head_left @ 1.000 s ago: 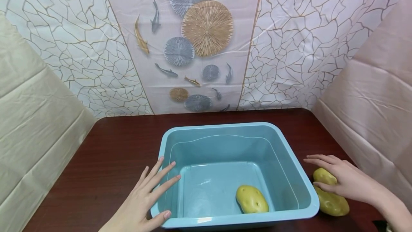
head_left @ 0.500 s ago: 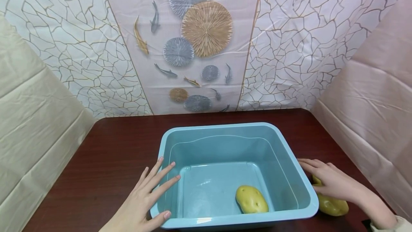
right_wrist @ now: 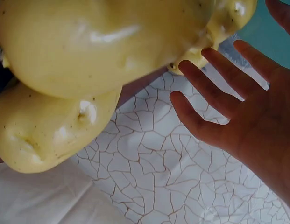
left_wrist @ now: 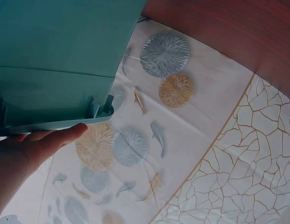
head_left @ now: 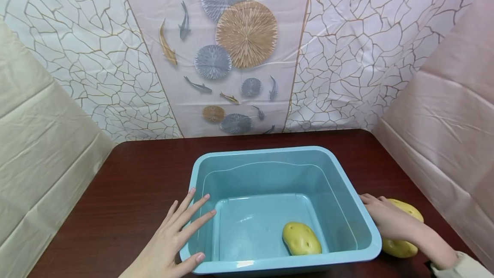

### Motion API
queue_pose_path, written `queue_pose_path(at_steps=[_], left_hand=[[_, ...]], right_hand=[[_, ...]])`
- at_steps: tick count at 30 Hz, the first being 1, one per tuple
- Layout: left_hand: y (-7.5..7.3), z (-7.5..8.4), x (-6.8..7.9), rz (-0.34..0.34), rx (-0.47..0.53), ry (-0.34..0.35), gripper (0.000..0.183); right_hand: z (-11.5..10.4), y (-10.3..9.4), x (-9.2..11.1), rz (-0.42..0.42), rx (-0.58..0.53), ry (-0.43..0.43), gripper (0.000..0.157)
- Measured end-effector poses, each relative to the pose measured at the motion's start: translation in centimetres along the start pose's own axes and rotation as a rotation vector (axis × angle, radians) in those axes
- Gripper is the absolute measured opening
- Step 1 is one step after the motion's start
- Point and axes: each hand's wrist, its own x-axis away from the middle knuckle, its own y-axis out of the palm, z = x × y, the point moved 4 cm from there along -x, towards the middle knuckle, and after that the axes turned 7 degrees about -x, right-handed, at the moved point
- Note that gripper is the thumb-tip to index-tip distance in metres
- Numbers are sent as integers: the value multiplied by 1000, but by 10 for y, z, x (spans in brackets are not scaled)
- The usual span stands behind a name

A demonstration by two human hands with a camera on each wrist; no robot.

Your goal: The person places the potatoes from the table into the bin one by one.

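A light blue plastic basin stands on the dark table, with one yellow potato on its floor. Across the basin's left rim lies my left hand, its fingers spread; the left wrist view has that hand against the rim. Beside the basin's right wall is my right hand, partly hidden by the rim. Two potatoes show around it, one behind and one nearer. In the right wrist view the right hand's fingers are extended and apart, with fingertips by a potato; contact is unclear.
Dark red-brown table surrounds the basin. Patterned cloth hangs behind the table, and plain cloth walls slope along both sides. In the right wrist view, a large potato and another fill the upper left.
My right hand has moved left and slightly down from over the potatoes toward the basin's right wall. The farther potato now shows to the right of the hand. My left hand stays put.
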Motion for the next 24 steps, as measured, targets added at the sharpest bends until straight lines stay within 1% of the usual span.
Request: queue_pose_path(at_steps=[3,7,11,16,24], left_hand=[[0,0,0,1,2,-3,62],[0,0,-1,7,4,-2,62],[-1,0,-1,12,2,2,62],[0,1,-1,21,-2,7,63],[1,1,0,34,-10,4,63]], right_hand=[[0,3,-2,-27,6,16,27],[1,6,-4,-51,8,66,34],[3,7,-5,-44,14,87,35],[6,9,-6,-17,21,67,29],[6,12,-9,48,77,2,20]])
